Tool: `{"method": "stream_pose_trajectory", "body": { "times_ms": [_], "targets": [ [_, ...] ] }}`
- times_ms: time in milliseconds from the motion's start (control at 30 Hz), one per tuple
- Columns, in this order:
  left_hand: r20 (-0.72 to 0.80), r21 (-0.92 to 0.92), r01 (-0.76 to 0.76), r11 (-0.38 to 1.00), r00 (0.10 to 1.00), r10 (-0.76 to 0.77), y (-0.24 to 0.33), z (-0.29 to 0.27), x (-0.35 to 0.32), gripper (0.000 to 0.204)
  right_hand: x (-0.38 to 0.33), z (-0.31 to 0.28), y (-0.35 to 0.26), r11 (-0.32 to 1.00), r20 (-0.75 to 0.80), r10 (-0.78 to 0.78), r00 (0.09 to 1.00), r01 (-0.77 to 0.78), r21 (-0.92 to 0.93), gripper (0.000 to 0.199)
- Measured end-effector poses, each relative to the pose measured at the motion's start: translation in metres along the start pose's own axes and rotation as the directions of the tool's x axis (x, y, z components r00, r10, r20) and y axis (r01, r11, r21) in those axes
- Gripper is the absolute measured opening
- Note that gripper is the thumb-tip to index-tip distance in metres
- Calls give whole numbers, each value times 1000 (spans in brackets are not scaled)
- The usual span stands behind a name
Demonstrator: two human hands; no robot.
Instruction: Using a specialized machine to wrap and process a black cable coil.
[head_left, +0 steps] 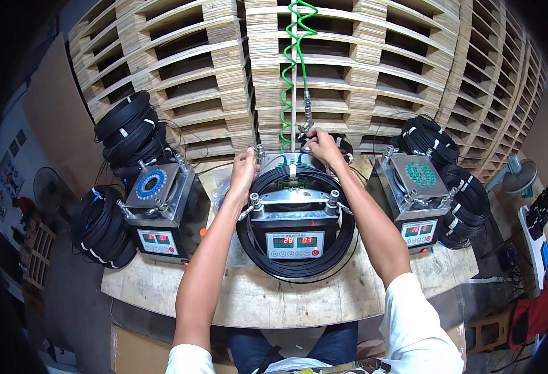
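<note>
both hands rest on the middle machine (294,230): left hand (244,169) curled around its knob, right hand (324,144) pinching the stiff metal air fitting (307,118), best gripped there.

A workshop or small factory floor is shown. Stacked wooden pallets (349,68) fill the upper frame, three metal bench machines (294,234) with digital readouts are lined on a worn plywood bench (274,299), and black cable coils (127,128) are piled at both sides.
</note>
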State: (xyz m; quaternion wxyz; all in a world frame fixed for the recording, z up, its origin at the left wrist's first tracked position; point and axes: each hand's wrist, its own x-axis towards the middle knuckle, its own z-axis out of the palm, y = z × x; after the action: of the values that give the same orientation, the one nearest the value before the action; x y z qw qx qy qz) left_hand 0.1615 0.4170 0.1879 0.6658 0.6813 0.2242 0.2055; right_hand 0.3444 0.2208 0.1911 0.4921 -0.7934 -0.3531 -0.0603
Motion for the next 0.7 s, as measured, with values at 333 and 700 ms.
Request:
{"method": "stream_pose_trajectory", "body": {
  "times_ms": [333,700],
  "targets": [
    [133,-135,294,946,952,-276,-19,10,74,38,-33,-41,18,997,17,-76,997,76,23,56],
    [9,-526,256,811,955,-295,-39,19,108,22,-98,-27,-46,970,-63,195,979,-183,160,40]
  ]
}}
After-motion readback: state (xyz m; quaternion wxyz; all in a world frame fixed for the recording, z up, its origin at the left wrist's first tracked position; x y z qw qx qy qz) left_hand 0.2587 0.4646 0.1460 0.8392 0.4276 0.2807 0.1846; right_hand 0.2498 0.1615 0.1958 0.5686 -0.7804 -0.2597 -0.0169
